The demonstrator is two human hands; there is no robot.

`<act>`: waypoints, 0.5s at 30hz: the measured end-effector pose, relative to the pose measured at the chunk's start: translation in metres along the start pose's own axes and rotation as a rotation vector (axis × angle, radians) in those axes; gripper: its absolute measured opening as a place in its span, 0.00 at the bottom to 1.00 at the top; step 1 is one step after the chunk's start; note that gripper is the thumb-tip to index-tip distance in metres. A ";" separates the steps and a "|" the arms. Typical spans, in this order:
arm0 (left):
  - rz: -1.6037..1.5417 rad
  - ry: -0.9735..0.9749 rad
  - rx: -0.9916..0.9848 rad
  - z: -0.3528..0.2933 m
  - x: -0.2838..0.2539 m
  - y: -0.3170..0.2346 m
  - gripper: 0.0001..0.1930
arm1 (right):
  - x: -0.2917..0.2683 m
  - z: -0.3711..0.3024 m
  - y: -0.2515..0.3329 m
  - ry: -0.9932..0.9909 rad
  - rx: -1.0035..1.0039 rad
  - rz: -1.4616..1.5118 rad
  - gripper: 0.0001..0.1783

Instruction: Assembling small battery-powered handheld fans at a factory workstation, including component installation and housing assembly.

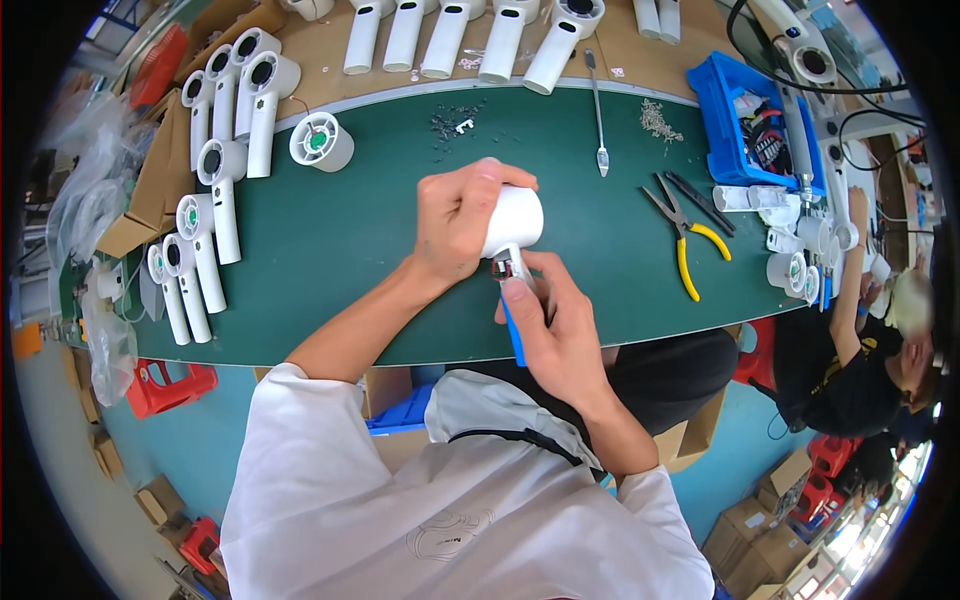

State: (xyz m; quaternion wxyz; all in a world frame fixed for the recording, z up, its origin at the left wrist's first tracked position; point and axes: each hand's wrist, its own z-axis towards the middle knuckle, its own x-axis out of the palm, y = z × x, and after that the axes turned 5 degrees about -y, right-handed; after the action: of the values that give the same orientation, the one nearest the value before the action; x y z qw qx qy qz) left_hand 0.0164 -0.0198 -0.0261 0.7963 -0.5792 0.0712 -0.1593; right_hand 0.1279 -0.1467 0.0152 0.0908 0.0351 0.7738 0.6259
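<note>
A white handheld fan body (518, 220) is held over the green work mat, its round head turned up and away from me. My left hand (455, 220) wraps round the head from the left, fingers curled over its top. Below the head, my right hand (555, 325) grips the neck and handle part with thumb and fingers. Reddish wires or small parts show in the opening at the neck. A long blue piece (513, 335) sticks out under my right thumb; whether it is a battery or a tool grip I cannot tell.
White handheld fans (222, 165) stand along the left and back. A loose fan head (321, 142), black screws (455, 122), silver screws (658, 122), a metal rod tool (598, 115), yellow-handled pliers (683, 232) and a blue bin (718, 130) lie on the table (390, 340). Another person (850, 370) sits at right.
</note>
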 end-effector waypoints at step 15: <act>1.183 0.060 0.375 0.139 0.013 0.005 0.18 | -0.023 0.018 -0.036 -0.071 0.072 0.675 0.23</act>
State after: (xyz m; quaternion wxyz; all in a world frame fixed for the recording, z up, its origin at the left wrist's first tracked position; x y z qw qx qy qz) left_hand 0.0713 0.1018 0.0141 0.8356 -0.2870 0.3732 0.2831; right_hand 0.1561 -0.1406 -0.0216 -0.0958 0.3143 0.7366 0.5912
